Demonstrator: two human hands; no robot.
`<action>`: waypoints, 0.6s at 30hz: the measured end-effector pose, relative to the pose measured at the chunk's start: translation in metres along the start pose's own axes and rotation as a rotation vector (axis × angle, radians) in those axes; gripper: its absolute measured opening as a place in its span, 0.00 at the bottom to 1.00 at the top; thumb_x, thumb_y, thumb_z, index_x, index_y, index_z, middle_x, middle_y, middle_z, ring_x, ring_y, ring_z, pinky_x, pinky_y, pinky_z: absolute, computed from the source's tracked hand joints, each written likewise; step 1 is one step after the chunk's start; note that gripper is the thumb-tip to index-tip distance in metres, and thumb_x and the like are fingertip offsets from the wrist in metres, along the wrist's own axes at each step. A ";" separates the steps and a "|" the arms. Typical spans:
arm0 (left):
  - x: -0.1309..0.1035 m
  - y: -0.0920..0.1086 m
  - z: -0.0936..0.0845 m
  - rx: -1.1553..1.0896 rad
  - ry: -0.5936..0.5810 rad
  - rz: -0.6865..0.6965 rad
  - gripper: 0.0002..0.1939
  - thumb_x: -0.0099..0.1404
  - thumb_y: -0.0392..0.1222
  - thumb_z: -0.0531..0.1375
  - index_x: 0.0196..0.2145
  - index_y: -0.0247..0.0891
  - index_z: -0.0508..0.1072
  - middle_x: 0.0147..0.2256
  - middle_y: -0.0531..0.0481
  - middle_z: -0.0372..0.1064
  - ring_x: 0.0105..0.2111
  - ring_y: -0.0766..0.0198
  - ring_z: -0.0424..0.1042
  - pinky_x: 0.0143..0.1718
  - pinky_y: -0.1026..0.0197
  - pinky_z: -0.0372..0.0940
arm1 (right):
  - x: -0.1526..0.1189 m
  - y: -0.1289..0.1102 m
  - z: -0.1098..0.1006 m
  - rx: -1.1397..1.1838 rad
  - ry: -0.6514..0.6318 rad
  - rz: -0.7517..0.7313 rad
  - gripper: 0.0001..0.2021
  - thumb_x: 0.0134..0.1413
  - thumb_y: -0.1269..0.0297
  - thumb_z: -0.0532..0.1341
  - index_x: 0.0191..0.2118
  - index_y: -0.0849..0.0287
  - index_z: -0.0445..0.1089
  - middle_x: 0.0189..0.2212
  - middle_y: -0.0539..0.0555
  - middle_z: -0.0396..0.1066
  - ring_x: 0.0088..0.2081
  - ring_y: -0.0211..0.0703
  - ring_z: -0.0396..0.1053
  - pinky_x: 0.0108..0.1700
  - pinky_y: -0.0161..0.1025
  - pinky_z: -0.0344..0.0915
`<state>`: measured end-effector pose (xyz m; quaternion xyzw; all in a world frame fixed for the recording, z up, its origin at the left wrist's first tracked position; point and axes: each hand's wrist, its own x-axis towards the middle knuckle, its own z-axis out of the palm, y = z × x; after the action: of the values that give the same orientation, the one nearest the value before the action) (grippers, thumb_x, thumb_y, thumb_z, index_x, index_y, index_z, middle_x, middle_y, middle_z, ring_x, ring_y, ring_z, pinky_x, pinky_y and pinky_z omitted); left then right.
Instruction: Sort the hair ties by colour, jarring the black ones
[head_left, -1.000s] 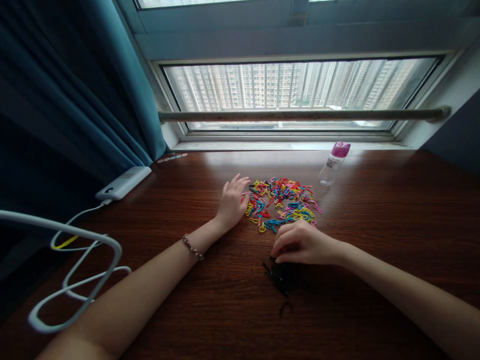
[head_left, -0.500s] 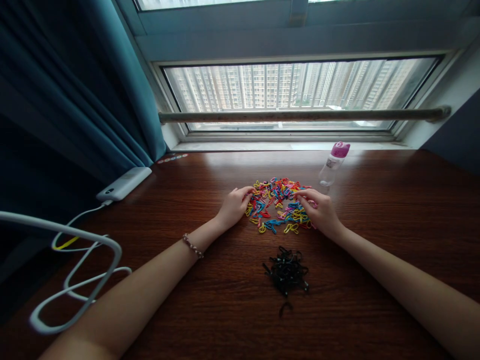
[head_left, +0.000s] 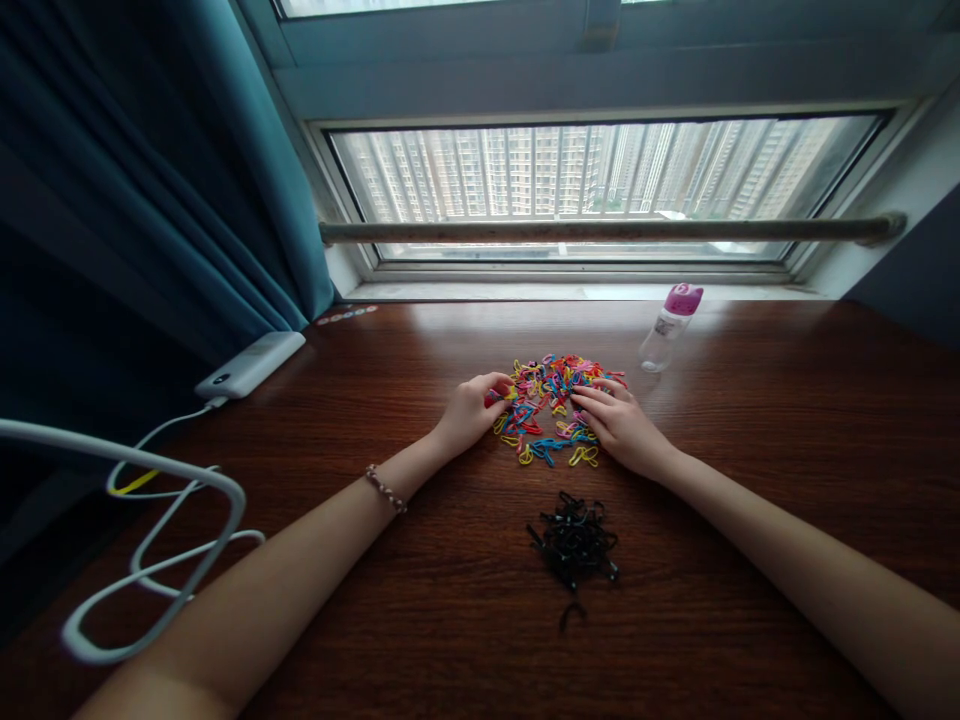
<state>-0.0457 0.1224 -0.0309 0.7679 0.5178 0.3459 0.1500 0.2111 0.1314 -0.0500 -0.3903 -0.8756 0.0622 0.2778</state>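
A loose pile of small colourful hair ties (head_left: 551,378) in red, yellow, blue and pink lies on the brown table. At its left edge is my left hand (head_left: 472,408), thumb and forefinger curled round a few red and yellow ties. My right hand (head_left: 626,428) lies over the right side of the pile, palm down, fingers stretched out and slightly apart; its fingertips touch the ties and cover some. Something dark shows at those fingertips, too small to make out. Nearer to me sits a heap of black hair ties (head_left: 576,540), with a single black tie (head_left: 571,615) just below it.
A clear bottle with a pink cap (head_left: 682,300) stands behind the pile to the right. On the left are a white power bank (head_left: 251,365) and a looping white cable (head_left: 225,490). Beyond the table (head_left: 787,420) are a window and a horizontal rail (head_left: 600,232).
My right hand has moved left and its fingers have spread over the pile. My left thumb has parted from the forefinger, and ties now show between them. The black heap is unchanged.
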 end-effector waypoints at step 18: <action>-0.008 0.019 -0.001 -0.201 0.022 0.130 0.07 0.55 0.42 0.61 0.32 0.37 0.74 0.31 0.49 0.73 0.31 0.65 0.71 0.35 0.64 0.65 | 0.009 -0.016 -0.031 0.775 0.033 0.093 0.10 0.53 0.64 0.56 0.36 0.56 0.75 0.37 0.54 0.73 0.45 0.47 0.66 0.52 0.48 0.58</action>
<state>-0.0345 0.1071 -0.0220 0.7770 0.4313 0.4136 0.1978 0.2123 0.1232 -0.0146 -0.2966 -0.7640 0.3946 0.4155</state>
